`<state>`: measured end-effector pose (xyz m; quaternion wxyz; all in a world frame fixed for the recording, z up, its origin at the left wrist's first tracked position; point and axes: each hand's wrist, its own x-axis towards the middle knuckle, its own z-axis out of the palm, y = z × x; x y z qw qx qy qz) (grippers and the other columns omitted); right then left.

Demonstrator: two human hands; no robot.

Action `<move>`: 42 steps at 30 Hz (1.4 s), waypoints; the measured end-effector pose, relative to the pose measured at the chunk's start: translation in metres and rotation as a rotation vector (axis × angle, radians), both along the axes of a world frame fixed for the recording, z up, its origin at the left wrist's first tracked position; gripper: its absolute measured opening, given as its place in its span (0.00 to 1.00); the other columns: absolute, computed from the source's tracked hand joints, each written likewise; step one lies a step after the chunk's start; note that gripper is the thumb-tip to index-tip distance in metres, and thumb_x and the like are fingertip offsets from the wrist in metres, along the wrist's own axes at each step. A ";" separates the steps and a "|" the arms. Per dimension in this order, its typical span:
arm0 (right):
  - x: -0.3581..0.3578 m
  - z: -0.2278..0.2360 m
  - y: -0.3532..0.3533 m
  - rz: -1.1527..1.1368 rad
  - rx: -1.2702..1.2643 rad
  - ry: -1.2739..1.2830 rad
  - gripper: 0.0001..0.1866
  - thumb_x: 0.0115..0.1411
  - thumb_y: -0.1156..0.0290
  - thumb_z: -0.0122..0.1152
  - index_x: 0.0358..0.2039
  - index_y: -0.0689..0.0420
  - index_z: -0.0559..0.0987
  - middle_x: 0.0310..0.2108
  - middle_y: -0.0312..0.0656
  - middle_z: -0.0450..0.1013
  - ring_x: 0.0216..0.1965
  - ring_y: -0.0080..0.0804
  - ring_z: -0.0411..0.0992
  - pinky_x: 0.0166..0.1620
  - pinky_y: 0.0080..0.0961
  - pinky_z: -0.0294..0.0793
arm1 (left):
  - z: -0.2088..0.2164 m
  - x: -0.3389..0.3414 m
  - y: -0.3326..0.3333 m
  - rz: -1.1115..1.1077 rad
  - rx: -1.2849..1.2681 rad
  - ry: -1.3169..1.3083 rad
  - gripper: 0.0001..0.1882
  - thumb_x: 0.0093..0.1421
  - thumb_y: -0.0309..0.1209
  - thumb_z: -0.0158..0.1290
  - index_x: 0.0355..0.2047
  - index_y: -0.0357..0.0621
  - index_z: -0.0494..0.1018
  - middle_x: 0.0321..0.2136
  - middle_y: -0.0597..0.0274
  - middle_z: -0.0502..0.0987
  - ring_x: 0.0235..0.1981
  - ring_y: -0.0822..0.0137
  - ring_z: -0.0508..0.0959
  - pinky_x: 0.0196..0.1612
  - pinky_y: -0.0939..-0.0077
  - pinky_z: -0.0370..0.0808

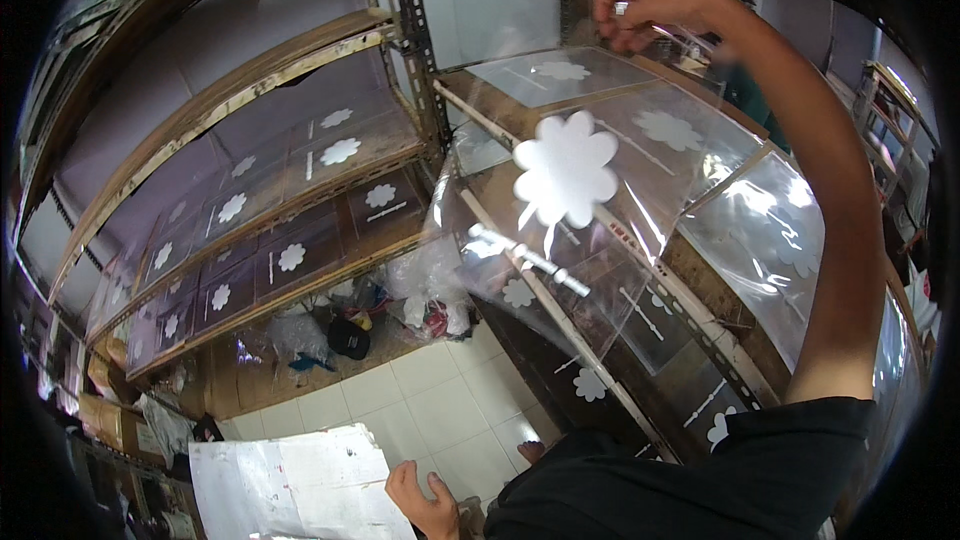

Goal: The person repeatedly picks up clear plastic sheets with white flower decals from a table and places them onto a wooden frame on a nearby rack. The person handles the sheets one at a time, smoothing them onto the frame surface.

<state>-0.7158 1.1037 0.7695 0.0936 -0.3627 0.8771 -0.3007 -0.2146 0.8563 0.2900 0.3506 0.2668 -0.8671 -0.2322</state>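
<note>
Raised at the upper right, my right hand (640, 15) has curled fingers at the far end of a clear plastic sheet (620, 175) and appears to grip it. The sheet hangs tilted and slightly blurred over the right-hand rack. It bears a large white scalloped flower shape (565, 170) and a white stick-like bar (530, 260). Low in the view, my left hand (425, 502) is by the right edge of a white board (290, 480) with faint coloured marks. Its thumb and fingers are apart; part of the hand is cut off.
Similar printed sheets lie on the left rack's shelves (340, 155) and on the right rack, whose wooden rail (575, 325) runs close beneath the held sheet. A metal post (415, 50) stands between the racks. Plastic bags (430, 290) and a black cap (348, 338) lie under the left rack.
</note>
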 end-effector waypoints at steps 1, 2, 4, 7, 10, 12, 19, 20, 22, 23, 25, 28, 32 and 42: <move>-0.018 0.002 0.016 -0.012 0.025 -0.009 0.15 0.56 0.81 0.52 0.46 0.61 0.73 0.42 0.45 0.75 0.41 0.32 0.79 0.39 0.23 0.81 | -0.001 -0.005 -0.001 -0.010 -0.002 -0.026 0.21 0.59 0.32 0.57 0.51 0.35 0.73 0.49 0.40 0.75 0.53 0.38 0.71 0.60 0.48 0.64; -0.039 -0.006 0.034 -0.090 -0.041 -0.061 0.15 0.56 0.81 0.52 0.44 0.60 0.73 0.41 0.44 0.75 0.39 0.31 0.78 0.39 0.23 0.80 | -0.001 -0.011 -0.003 -0.029 -0.001 -0.059 0.21 0.59 0.32 0.57 0.51 0.35 0.74 0.49 0.40 0.75 0.52 0.38 0.72 0.60 0.48 0.65; -0.073 -0.027 0.085 -0.223 -0.060 -0.096 0.15 0.54 0.81 0.54 0.44 0.59 0.73 0.40 0.43 0.75 0.38 0.30 0.78 0.37 0.24 0.79 | -0.006 -0.032 -0.003 -0.088 -0.002 -0.097 0.21 0.59 0.32 0.57 0.51 0.36 0.74 0.49 0.40 0.76 0.52 0.39 0.72 0.60 0.48 0.65; -0.116 -0.061 0.134 -0.372 -0.027 -0.106 0.16 0.51 0.80 0.57 0.43 0.60 0.75 0.39 0.43 0.76 0.37 0.31 0.77 0.35 0.27 0.78 | -0.014 -0.053 0.002 -0.134 0.008 -0.114 0.21 0.59 0.32 0.58 0.51 0.36 0.74 0.49 0.40 0.76 0.52 0.41 0.73 0.59 0.49 0.66; -0.149 -0.097 0.164 -0.411 0.106 -0.108 0.13 0.50 0.79 0.59 0.39 0.58 0.78 0.36 0.42 0.77 0.35 0.31 0.77 0.35 0.30 0.78 | -0.015 -0.068 0.009 -0.205 0.092 -0.143 0.21 0.58 0.32 0.58 0.52 0.37 0.73 0.49 0.41 0.75 0.52 0.42 0.73 0.57 0.51 0.68; -0.167 -0.117 0.187 -0.378 0.185 -0.042 0.12 0.50 0.78 0.61 0.37 0.57 0.79 0.33 0.42 0.78 0.33 0.31 0.77 0.34 0.30 0.78 | -0.025 -0.076 0.013 -0.251 0.166 -0.153 0.23 0.56 0.32 0.59 0.51 0.36 0.72 0.49 0.44 0.73 0.52 0.44 0.72 0.56 0.51 0.68; -0.190 -0.151 0.200 -0.527 0.171 0.111 0.12 0.48 0.74 0.68 0.35 0.57 0.79 0.26 0.40 0.78 0.27 0.30 0.76 0.29 0.33 0.75 | -0.027 -0.079 0.019 -0.296 0.082 -0.188 0.22 0.55 0.27 0.59 0.50 0.36 0.73 0.46 0.47 0.75 0.48 0.47 0.74 0.51 0.56 0.70; -0.195 -0.153 0.211 -0.541 0.172 0.123 0.11 0.49 0.74 0.67 0.35 0.57 0.79 0.26 0.39 0.78 0.27 0.30 0.75 0.29 0.32 0.74 | -0.032 -0.079 0.019 -0.303 0.094 -0.204 0.22 0.55 0.27 0.59 0.50 0.36 0.73 0.46 0.46 0.75 0.48 0.47 0.74 0.52 0.56 0.70; -0.199 -0.157 0.206 -0.587 0.143 0.077 0.10 0.50 0.75 0.67 0.34 0.57 0.78 0.25 0.38 0.77 0.26 0.29 0.74 0.27 0.31 0.73 | -0.036 -0.077 0.019 -0.291 0.108 -0.221 0.22 0.55 0.27 0.59 0.50 0.36 0.73 0.46 0.46 0.75 0.48 0.46 0.74 0.52 0.56 0.70; -0.201 -0.158 0.204 -0.632 0.116 0.023 0.10 0.50 0.75 0.66 0.34 0.57 0.78 0.25 0.38 0.76 0.25 0.28 0.74 0.27 0.31 0.72 | -0.037 -0.076 0.018 -0.287 0.110 -0.220 0.21 0.55 0.27 0.59 0.50 0.36 0.73 0.46 0.46 0.75 0.48 0.46 0.74 0.52 0.56 0.70; -0.203 -0.160 0.204 -0.669 0.069 0.019 0.10 0.50 0.76 0.65 0.34 0.57 0.78 0.24 0.37 0.75 0.24 0.27 0.72 0.26 0.29 0.71 | -0.038 -0.076 0.019 -0.285 0.127 -0.216 0.21 0.57 0.28 0.57 0.51 0.36 0.73 0.48 0.44 0.75 0.50 0.44 0.74 0.54 0.54 0.70; -0.197 -0.159 0.202 -0.689 0.047 0.023 0.09 0.51 0.77 0.63 0.35 0.57 0.77 0.24 0.37 0.74 0.24 0.27 0.71 0.26 0.29 0.70 | -0.038 -0.076 0.020 -0.292 0.159 -0.220 0.20 0.62 0.30 0.55 0.54 0.37 0.72 0.50 0.39 0.75 0.52 0.41 0.73 0.57 0.52 0.69; -0.182 -0.159 0.196 -0.696 -0.026 0.078 0.06 0.53 0.77 0.60 0.33 0.56 0.77 0.24 0.37 0.74 0.26 0.28 0.72 0.28 0.29 0.70 | -0.037 -0.078 0.023 -0.294 0.170 -0.217 0.20 0.62 0.30 0.55 0.54 0.37 0.72 0.50 0.39 0.75 0.52 0.41 0.73 0.57 0.52 0.69; -0.203 -0.165 0.209 -0.501 -0.170 0.018 0.05 0.57 0.72 0.55 0.30 0.59 0.77 0.25 0.39 0.73 0.26 0.33 0.72 0.31 0.32 0.72 | -0.045 -0.076 0.026 -0.321 0.187 -0.206 0.20 0.62 0.30 0.54 0.54 0.37 0.72 0.50 0.39 0.75 0.53 0.40 0.73 0.58 0.52 0.69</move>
